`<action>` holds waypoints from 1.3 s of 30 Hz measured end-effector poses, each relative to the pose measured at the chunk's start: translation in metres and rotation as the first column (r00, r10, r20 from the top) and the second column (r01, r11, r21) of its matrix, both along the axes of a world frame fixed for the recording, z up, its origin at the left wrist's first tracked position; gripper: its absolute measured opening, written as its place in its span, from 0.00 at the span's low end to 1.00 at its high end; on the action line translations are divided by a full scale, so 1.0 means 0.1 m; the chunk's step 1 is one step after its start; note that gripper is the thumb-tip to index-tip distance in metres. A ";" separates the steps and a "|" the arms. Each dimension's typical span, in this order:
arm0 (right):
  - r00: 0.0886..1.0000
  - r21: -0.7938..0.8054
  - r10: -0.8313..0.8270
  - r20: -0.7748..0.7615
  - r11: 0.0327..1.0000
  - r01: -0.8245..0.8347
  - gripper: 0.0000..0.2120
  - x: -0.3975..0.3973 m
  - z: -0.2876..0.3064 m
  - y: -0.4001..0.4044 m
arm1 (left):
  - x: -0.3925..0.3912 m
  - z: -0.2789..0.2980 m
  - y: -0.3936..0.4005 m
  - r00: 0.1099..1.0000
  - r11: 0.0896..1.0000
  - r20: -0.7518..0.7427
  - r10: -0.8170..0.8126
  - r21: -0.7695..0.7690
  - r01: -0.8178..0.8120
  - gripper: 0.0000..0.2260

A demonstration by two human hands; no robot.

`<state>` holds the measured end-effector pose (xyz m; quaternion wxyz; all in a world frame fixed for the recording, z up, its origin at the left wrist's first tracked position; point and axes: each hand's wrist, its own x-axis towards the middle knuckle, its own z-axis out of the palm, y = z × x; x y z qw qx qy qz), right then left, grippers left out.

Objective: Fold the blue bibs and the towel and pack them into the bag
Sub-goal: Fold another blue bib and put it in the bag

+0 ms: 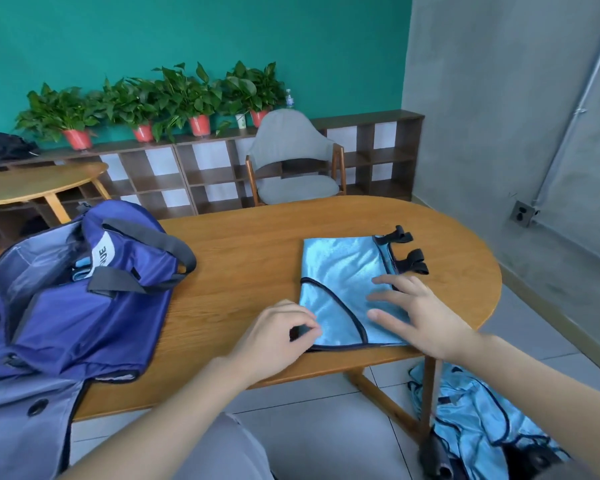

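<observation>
Nearest, at 5 o'clock under the desk [243,251] – heap of unfolded blue bibs [471,427] on the floor. Left hand [274,336] pinching the near-left corner of the folded bib [340,289]; right hand [420,315] flat, fingers spread, pressing its near-right part. Glossy light blue, dark piping, black straps at its far edge. At 9 o'clock, open navy bag [84,306] – label only partly readable.

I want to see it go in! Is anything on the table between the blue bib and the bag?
Nothing visible is. The blue bib lies flat under both hands, left hand pinching its near corner, right hand resting on it. Only bare table lies between it and the bag, whose mouth gapes open, its handles flopped across the bib's side.
</observation>
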<state>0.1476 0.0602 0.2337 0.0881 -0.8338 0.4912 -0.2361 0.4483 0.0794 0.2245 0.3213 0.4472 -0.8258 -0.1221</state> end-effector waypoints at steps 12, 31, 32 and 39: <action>0.958 -0.062 0.001 0.287 0.998 0.018 0.25 -0.21 -0.37 0.52 | 0.03 -0.02 0.34 0.994 0.991 0.032 0.104 0.082 -0.106 0.18; 0.938 0.081 -0.052 0.344 0.996 0.025 0.12 -0.12 0.56 0.74 | -0.11 0.34 0.68 0.947 0.979 -0.285 0.151 -0.093 -0.184 0.02; 0.933 0.088 -0.071 0.353 0.995 0.042 0.13 -0.10 0.64 0.67 | -0.14 0.40 0.60 0.940 0.976 -0.300 0.160 -0.093 -0.196 0.02; 0.903 0.458 -0.189 0.387 0.889 -0.010 0.08 -0.10 0.86 -0.17 | -0.20 0.55 -0.24 0.926 0.977 -0.325 0.191 -0.024 -0.210 0.07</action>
